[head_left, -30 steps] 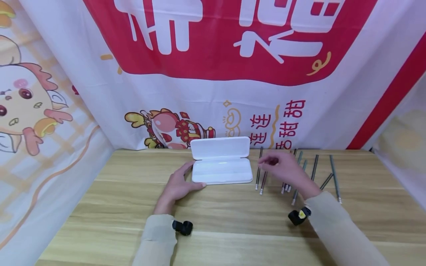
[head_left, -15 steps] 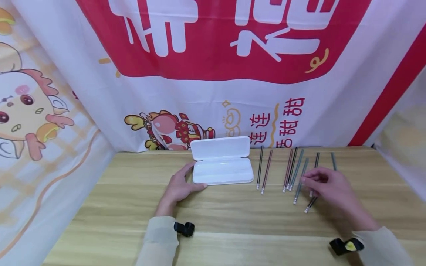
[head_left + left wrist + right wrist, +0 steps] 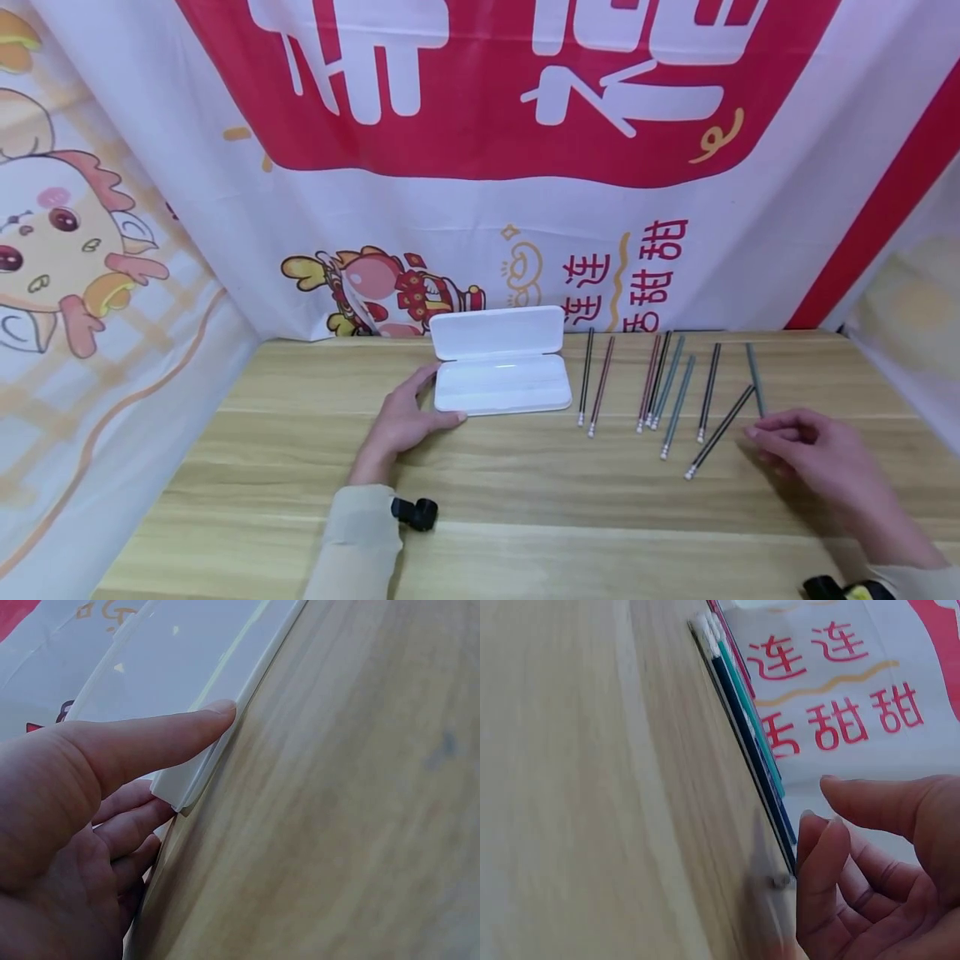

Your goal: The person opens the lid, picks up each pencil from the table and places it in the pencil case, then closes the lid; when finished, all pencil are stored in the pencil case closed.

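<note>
The white case (image 3: 501, 371) lies open at the table's (image 3: 525, 517) far edge, the left hand (image 3: 401, 425) resting against its near-left corner, thumb straight along the rim. The right hand (image 3: 817, 458) has swept from just right of the case, past 8 pencils (image 3: 675, 392), to the farthest pencil (image 3: 756, 379), fingers loosely curled, grasping nothing yet.

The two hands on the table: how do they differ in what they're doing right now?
The left hand rests against the near left corner of the open white case, thumb along its front edge; the right hand touches no case and hovers by the near end of the rightmost grey pencil. The left hand's fingers lie fairly straight; the right hand's are loosely bent, holding nothing. Both are over the wooden table and wear pale sleeves.
</note>
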A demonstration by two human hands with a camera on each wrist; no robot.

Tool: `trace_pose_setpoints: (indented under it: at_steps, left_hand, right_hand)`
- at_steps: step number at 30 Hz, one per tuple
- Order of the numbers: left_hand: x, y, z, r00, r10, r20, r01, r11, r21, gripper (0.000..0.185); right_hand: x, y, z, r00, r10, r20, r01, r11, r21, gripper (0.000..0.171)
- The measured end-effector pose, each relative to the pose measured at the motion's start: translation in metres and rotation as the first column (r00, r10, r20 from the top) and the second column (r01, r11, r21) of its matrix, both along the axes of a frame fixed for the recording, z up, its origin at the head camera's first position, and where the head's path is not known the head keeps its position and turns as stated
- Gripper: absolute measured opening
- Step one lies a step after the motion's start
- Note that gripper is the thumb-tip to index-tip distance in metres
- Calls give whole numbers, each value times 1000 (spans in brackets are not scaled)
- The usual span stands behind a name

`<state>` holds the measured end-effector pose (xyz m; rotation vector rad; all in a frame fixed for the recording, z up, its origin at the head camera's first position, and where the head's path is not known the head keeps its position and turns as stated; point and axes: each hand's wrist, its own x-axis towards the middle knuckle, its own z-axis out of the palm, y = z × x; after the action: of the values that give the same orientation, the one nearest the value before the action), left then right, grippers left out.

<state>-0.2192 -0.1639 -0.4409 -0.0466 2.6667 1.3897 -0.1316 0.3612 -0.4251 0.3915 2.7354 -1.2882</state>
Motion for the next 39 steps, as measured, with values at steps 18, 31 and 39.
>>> trace_pose_setpoints:
  at_steps: [18,31,39]
  left_hand:
    - [-2,-4,2,1000,-4,-6,4,1000,-6,94]
    - [-1,-3,0,1000,-10,-1,10,1000,18,92]
    - [-1,-2,0,1000,-9,2,9,1000,23,91]
  right_hand:
    - [-10,20,-6,995,-60,83,67,995,-80,56]
    - [-11,19,-8,985,-110,132,118,992,-49,55]
    - [-9,18,-10,985,-118,123,119,993,-5,49]
